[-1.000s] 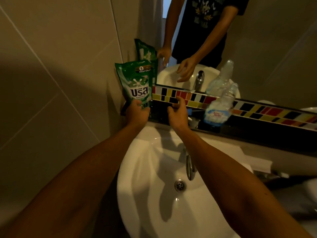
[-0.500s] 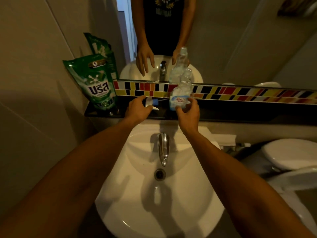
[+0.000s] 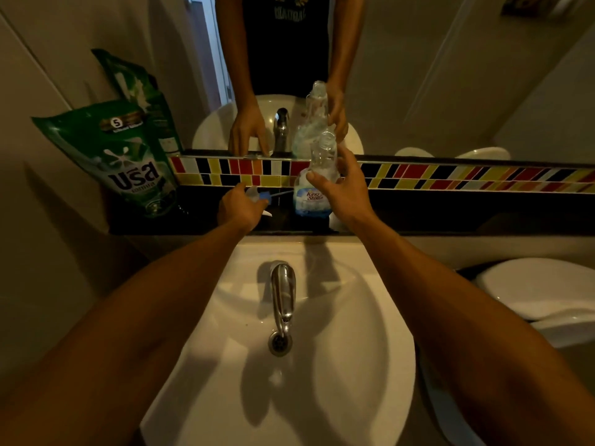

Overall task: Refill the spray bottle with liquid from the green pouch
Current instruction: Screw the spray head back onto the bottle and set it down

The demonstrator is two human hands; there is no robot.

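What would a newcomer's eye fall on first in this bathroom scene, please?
Probably the green pouch, standing at the left end of the dark shelf against the wall. Next, the clear bottle with its neck open, gripped by the right hand above the sink, while the left hand holds the spray head beside it.

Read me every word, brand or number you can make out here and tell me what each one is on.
"USA": green pouch, big white letters.
"5": black badge near the pouch's top.
"King Stella": spray bottle label, roughly legible.
Small print under "USA": blurred.
Lettering on the shirt in the mirror: unreadable.
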